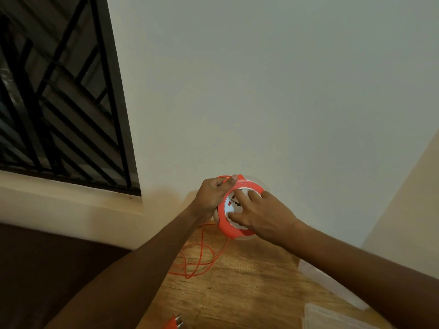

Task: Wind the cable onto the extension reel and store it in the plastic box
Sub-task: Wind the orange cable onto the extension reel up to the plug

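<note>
Several loops of thin orange cable [202, 260] were left loose on the wooden table [237, 293]. Above it, the round orange plastic reel [223, 225] was gripped at the rim by the left hand [212, 195], and its face was pressed by the spread right hand [263, 214]. More winding was judged necessary before storage.

A home room, by its plain painted wall [261, 91], barred window [59, 103] and wooden table [237, 293].

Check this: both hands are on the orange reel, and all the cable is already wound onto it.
Wrong on the cable: the head view shows loose loops of it lying on the wooden table, not wound on. The left hand and right hand are indeed on the orange reel.
</note>
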